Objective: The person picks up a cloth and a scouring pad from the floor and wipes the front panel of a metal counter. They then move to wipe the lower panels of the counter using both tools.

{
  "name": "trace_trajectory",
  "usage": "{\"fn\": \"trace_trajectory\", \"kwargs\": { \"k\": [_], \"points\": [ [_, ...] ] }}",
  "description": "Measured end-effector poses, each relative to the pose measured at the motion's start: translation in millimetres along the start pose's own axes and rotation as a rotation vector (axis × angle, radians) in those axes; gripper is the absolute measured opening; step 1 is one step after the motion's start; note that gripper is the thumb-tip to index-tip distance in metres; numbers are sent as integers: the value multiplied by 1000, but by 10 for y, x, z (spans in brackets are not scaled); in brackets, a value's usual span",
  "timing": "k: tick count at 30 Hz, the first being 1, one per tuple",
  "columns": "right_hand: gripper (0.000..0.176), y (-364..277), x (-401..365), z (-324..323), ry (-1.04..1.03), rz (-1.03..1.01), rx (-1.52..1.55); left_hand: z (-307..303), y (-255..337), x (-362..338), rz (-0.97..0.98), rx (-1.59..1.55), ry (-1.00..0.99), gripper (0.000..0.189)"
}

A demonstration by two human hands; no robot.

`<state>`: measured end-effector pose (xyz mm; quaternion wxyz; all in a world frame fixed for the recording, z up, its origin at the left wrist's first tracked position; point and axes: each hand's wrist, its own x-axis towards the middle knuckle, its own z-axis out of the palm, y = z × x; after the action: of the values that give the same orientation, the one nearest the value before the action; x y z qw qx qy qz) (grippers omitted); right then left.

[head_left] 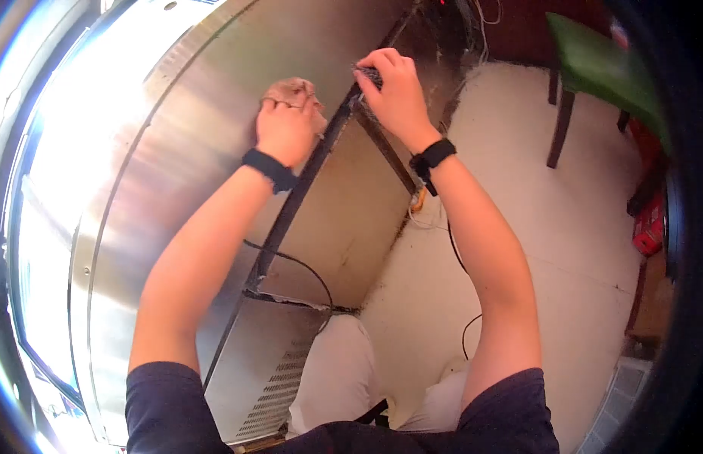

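Observation:
My left hand (285,136) presses a crumpled pinkish-brown cloth (297,89) against the brushed-metal panel (207,136) of a large steel cabinet. Its fingers are bent over the cloth. To the right, my right hand (399,98) pinches a dark, mesh-like scouring pad (372,76) at the upper part of the dark metal edge strip (313,163). Part of the pad is hidden behind the fingers. Both wrists carry black bands.
Below the strip is a recessed panel (344,204) with a black cable (294,261) across it. A vented panel (264,378) lies near my legs. On the pale floor (510,151) stands a green chair (605,72); a red box (649,227) sits at the right.

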<state>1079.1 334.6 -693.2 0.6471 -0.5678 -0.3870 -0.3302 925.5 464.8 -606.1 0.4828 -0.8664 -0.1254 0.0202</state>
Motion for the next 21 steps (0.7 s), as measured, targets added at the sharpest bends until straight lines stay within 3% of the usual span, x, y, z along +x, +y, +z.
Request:
{"fn": "trace_trajectory", "kwargs": {
  "k": [2,4,8,10,14,16,21],
  "points": [
    [16,-16,-16,-25,-32,-6,-35,-25,-76,-137,7,-166,67,62],
    [16,-70,-123,-41,-82,-28,3,90,-119,-415,5,-205,260,62],
    [17,9,-210,-154,-191,-4,22,-2,-146,-919,-2,-235,265,64],
    [17,113,-205,-231,-166,79,35,-218,-136,-1131,-11,-266,100,63],
    [15,365,-221,-378,-163,221,7,-389,-210,-1497,48,-149,30,59],
    [16,513,-298,-520,-182,246,-172,-441,-241,-1738,31,-291,-103,55],
    [16,632,-494,-939,-179,432,-171,-626,-332,-1961,75,-450,-248,57]
  ]
}}
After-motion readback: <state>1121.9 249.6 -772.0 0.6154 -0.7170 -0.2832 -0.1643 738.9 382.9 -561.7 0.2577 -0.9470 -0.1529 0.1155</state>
